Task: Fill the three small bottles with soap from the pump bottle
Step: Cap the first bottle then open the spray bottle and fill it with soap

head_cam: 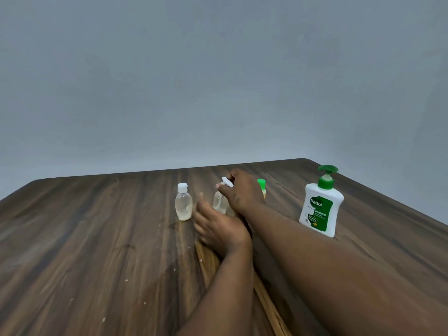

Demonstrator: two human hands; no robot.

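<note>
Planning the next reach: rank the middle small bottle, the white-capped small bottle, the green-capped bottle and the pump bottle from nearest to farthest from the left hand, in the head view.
From the left hand:
1. Middle small bottle, right at its fingers.
2. White-capped small bottle, just left.
3. Green-capped bottle, behind the right hand.
4. Pump bottle, far right.

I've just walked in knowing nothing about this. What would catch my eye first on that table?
Probably the white pump bottle with its green top, standing alone at the right of the wooden table. Then the two hands meeting mid-table: the right hand has its fingers on the white cap of a small clear bottle, the left hand beside it.
</note>
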